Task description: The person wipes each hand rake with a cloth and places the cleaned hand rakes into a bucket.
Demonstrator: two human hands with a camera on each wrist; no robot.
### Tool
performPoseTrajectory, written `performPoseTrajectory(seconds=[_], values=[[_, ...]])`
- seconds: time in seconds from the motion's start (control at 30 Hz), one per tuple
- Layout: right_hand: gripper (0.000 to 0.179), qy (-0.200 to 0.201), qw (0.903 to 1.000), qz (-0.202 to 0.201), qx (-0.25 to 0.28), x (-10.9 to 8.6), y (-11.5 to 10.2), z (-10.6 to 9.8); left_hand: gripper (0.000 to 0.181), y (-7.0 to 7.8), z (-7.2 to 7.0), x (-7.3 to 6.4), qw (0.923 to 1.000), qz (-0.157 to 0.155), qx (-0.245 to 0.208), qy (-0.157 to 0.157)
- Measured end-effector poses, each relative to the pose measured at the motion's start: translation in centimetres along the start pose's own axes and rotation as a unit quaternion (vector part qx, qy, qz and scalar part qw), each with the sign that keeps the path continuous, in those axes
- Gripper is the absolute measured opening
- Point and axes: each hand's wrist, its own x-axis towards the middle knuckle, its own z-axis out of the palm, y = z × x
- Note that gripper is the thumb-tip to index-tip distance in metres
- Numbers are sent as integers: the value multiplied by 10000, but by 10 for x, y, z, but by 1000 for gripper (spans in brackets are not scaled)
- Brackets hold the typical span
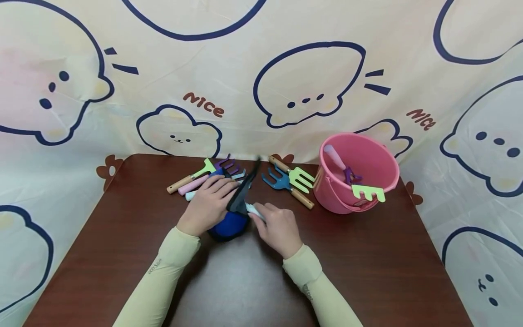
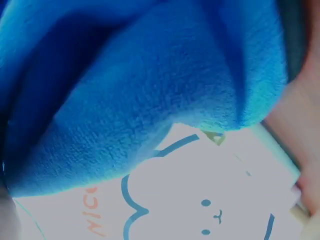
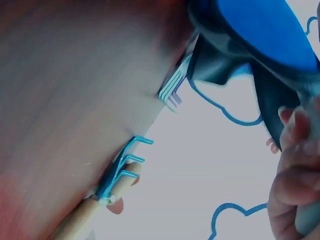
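My left hand (image 1: 212, 204) grips a blue fleecy fabric piece (image 1: 230, 224) with black edging, fingers laid over its upper side. In the left wrist view its blue folds (image 2: 145, 95) fill the upper half. A black strip (image 1: 247, 184) of it stands up near the fingertips. My right hand (image 1: 279, 227) has its fingers curled round a light-blue handle (image 1: 256, 211) beside the fabric's dark edge. In the right wrist view that handle (image 3: 307, 217) runs up to the black-rimmed blue piece (image 3: 270, 32); its far end is hidden.
Behind my left hand lie small garden tools with wooden (image 1: 178, 185), pink (image 1: 193, 185) and light-blue handles. A blue fork (image 1: 281, 181) and a green fork (image 1: 301, 178) lie crossed further right. The pink bucket (image 1: 333, 197) holds a lilac-handled tool (image 1: 335, 157) and a green rake head (image 1: 368, 192).
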Motion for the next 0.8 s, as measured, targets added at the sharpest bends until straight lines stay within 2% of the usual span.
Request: performPoseTrajectory(seconds=[0.03,0.1,0.2,0.27,0.33,0.5,0.57,0.63,0.67,0.7,0.73,0.77,0.8], values=[[21,-77,9999,-101,-44,1,1,-3,18,-1,1,0,9996,235,82,-152],[21,-253,9993,-261,-70,2,5,-7,17,-3,2,-3,9986,443,174,-234],[22,-481,9982,-367,-33,4,11,-13,24,-8,2,-6,9982,531,55,-259],[21,-526,9978,-400,-22,4,15,-16,19,-11,1,-7,9982,510,-37,-327],[21,-506,9979,-411,-39,4,19,-17,13,-15,0,-9,9985,404,-198,-312],[19,-435,9980,-453,-18,4,24,-20,28,-19,1,-15,9984,55,-564,-74],[19,-456,9980,-442,53,4,26,-22,33,-18,2,-16,9969,-199,-762,78],[20,-467,9980,-390,156,5,27,-24,35,-17,3,-18,9920,-654,-1014,379],[20,-449,9982,-355,163,5,29,-25,35,-16,4,-18,9870,-983,-1121,601],[20,-405,9985,-307,194,5,30,-27,32,-15,4,-19,9788,-1395,-1232,859],[20,-341,9989,-234,199,5,32,-28,29,-15,3,-18,9655,-1882,-1446,1074],[19,-241,9993,-143,235,5,34,-30,25,-14,3,-19,9470,-2393,-1709,1297],[20,-128,9995,-30,292,4,35,-31,22,-13,2,-18,9211,-2938,-2098,1456]])
